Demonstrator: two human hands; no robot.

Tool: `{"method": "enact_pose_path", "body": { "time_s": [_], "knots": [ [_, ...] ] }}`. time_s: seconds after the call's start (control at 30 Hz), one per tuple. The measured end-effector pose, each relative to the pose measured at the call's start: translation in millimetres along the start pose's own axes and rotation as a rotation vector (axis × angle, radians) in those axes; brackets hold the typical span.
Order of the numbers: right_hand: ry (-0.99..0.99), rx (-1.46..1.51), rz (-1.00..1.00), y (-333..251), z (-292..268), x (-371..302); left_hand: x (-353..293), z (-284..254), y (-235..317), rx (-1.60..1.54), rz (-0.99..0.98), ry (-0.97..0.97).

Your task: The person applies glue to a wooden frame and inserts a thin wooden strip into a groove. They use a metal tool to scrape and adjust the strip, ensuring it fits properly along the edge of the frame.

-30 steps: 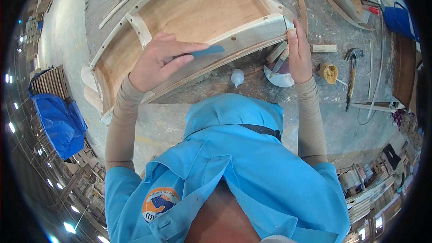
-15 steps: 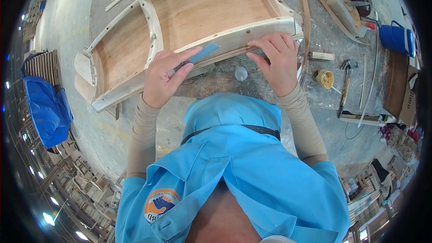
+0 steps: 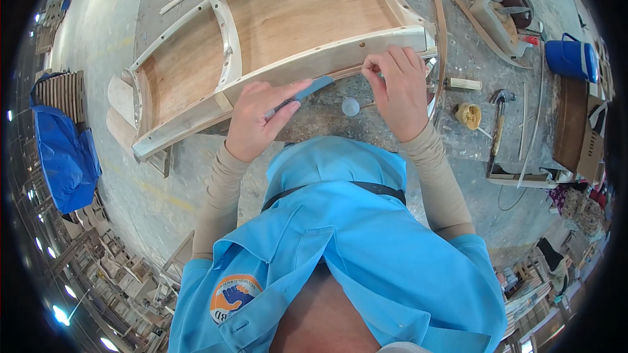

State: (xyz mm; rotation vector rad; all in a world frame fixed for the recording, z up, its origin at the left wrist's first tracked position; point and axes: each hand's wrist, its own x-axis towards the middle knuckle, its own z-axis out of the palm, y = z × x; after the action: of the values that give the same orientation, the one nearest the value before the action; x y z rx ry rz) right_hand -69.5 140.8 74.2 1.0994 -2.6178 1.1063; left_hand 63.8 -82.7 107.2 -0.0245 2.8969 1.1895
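A curved wooden frame (image 3: 320, 55) with a pale plywood panel (image 3: 301, 10) lies across the far side of the work surface. My left hand (image 3: 256, 117) is closed on a flat blue-grey strip (image 3: 313, 87), pinched between thumb and fingers. The strip's free end lies against the frame's near side. Over the frame's right end, my right hand (image 3: 400, 88) has thumb and forefinger pressed together beside a thin wooden edge; whatever is between them is too small to name. Between my hands sits a small round translucent cup (image 3: 350, 106), with a thin stick beside it.
To the right lie a claw hammer (image 3: 500, 121), a pot of yellowish paste (image 3: 468, 116) and a wooden-handled tool (image 3: 463, 84). Beyond them stand a cut-open container (image 3: 489, 16) and a blue cooler (image 3: 570, 59). A blue sheet (image 3: 64, 157) drapes over slats at far left.
My left hand has slid right with the blue-grey strip, along the frame's near side. My right thumb and forefinger, apart before, have come together.
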Motion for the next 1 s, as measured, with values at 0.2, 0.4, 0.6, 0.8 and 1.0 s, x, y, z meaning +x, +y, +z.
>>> {"method": "enact_pose_path", "body": {
  "time_s": [0.2,0.4,0.6,0.8,1.0],
  "knots": [
    [-0.172,0.098,0.005,6.4,-9.6,-30.1,-5.6,8.5,5.4,-0.017,0.012,-0.027],
    [-0.284,0.065,0.084,17.9,-1.1,-64.2,-14.6,13.7,2.5,-0.010,0.042,0.003],
    [-0.413,-0.009,0.110,30.2,7.8,-76.8,-22.3,12.5,6.9,0.011,0.019,-0.003],
    [-0.376,-0.070,0.068,31.9,5.8,-80.6,-32.1,15.4,10.8,-0.017,0.033,0.055],
    [-0.166,0.055,0.169,24.3,-8.7,-63.7,-43.5,22.6,8.6,-0.004,0.053,0.045]
  ]
}}
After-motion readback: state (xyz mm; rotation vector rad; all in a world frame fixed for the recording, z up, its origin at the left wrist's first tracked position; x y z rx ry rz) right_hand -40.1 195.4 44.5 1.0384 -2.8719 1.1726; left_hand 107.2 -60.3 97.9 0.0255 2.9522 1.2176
